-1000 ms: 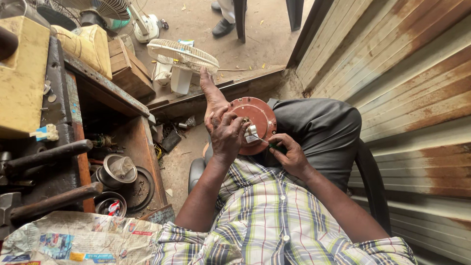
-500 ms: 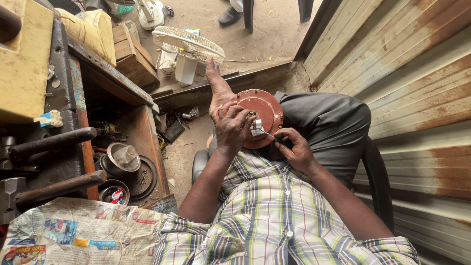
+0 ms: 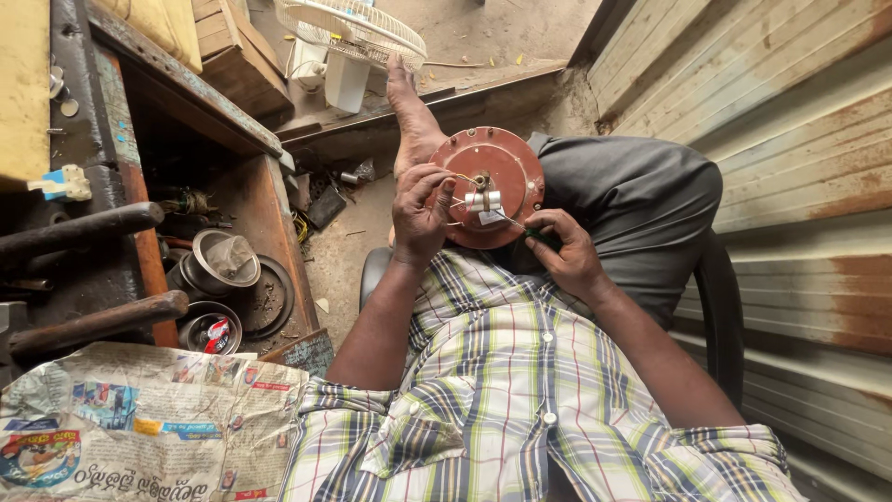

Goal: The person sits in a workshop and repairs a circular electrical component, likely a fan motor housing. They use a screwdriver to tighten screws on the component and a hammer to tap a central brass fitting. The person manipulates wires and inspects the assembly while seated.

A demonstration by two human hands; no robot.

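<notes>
Round reddish fan motor housing [image 3: 488,186] rests on the person's lap/knee, flat face up. Looks mid-job: wires [image 3: 462,191] still loose at centre hub, white capacitor-like block [image 3: 483,200] not seated. Left hand [image 3: 420,212] curled, fingertips pinching a wire. Right hand [image 3: 569,253] closed round a thin green-handled screwdriver [image 3: 525,230], tip at the block. Table fan [image 3: 348,37] on floor beyond.

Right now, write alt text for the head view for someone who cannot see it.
A seated person holds a round reddish-brown motor housing on their lap, left hand pinching its wires, right hand applying a green-handled screwdriver. A workbench stands left, corrugated metal wall right.
</notes>
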